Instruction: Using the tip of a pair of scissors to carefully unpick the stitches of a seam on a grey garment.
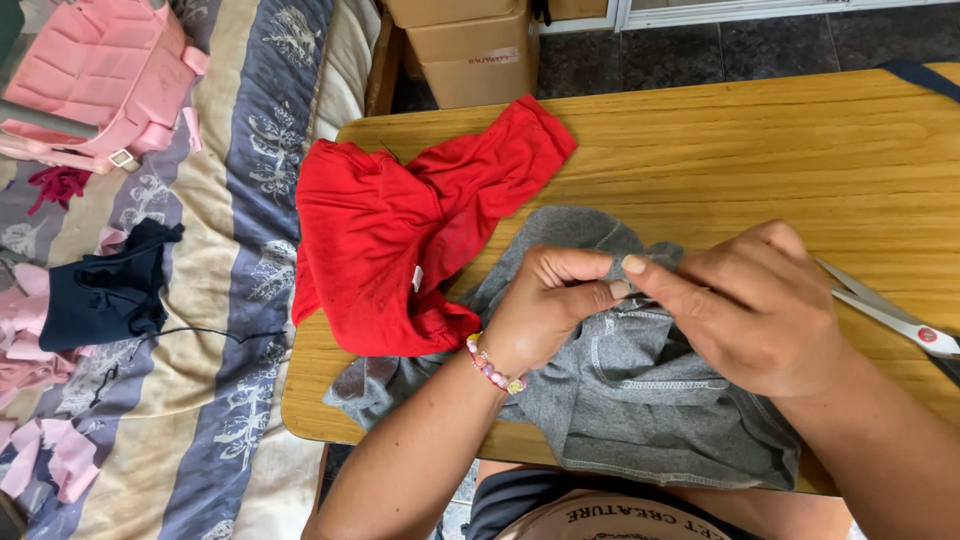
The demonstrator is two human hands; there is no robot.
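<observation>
- The left hand (540, 315), wearing a beaded bracelet (492, 366) at the wrist, has its fingers (572, 268) curled closed on the upper edge of a grey knitted fabric garment with stitched seams (640, 390).
- The right hand (750, 305) meets it from the other side; its thumb and forefinger are pinched shut on the same grey edge, just beside the left fingertips.
- The grey garment lies on the light wooden desk (800, 140), spread from the middle toward the near edge, with one corner hanging over that edge.
- A crumpled red cloth garment (400, 230) lies on the desk to the left, overlapping the grey garment.
- White-handled scissors (890, 310) rest untouched on the desk, right of the right hand.
- Judged from this layout, the work is at a fine-handling stage on the grey edge; whether a thread or needle is held cannot be told.
- Pink and dark fabric pieces (100, 290) and a pink quilted bag (100, 70) lie on the striped bed (230, 330) beside the desk.
</observation>
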